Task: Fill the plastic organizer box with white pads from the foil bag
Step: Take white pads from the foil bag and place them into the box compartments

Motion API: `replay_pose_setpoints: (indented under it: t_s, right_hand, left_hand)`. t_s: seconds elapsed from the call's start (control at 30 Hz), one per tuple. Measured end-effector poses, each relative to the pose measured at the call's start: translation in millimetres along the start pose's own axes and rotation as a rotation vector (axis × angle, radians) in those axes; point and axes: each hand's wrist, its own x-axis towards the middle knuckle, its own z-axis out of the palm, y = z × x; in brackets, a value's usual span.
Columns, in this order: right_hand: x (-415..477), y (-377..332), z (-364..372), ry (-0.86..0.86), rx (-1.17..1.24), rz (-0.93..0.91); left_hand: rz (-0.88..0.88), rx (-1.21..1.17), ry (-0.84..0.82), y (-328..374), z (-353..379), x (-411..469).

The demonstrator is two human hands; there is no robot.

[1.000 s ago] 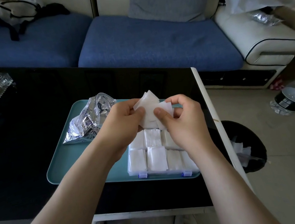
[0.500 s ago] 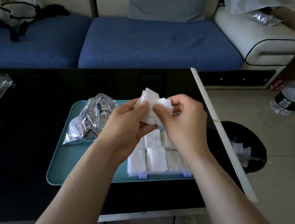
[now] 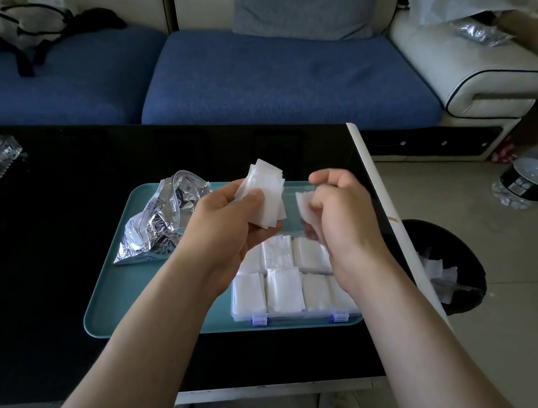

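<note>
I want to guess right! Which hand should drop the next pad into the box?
Probably the right hand. It pinches a single white pad just above the organizer box, while the left hand is busy gripping the stack of pads.

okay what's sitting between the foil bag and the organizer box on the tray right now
In the head view, the left hand, gripping a stack of white pads, crosses above that stretch between foil bag and organizer box. Under it, only bare teal tray shows.
</note>
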Motion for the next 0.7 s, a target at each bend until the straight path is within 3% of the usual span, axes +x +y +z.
replay_pose_setpoints:
  t_s: [0.1, 0.27, 0.33, 0.7]
  right_hand:
    - [-1.3, 1.7, 3.0, -0.039, -0.122, 0.011]
    - [-0.7, 17.7, 6.1, -0.014, -0.386, -0.352]
    - [1.0, 20.9, 4.0, 0.016, -0.428, -0.411]
    - [1.6, 13.4, 2.9, -0.079, -0.062, -0.057]
  left_hand:
    - [0.006, 0.016, 0.001, -1.2, -0.7, 1.7]
    - [-0.019, 0.03, -0.004, -2.6, -3.0, 3.8]
    - [-0.029, -0.001, 0.005, -2.6, -2.6, 4.1]
    - [-0.095, -0.007, -0.058, 2.2, 0.5, -2.5]
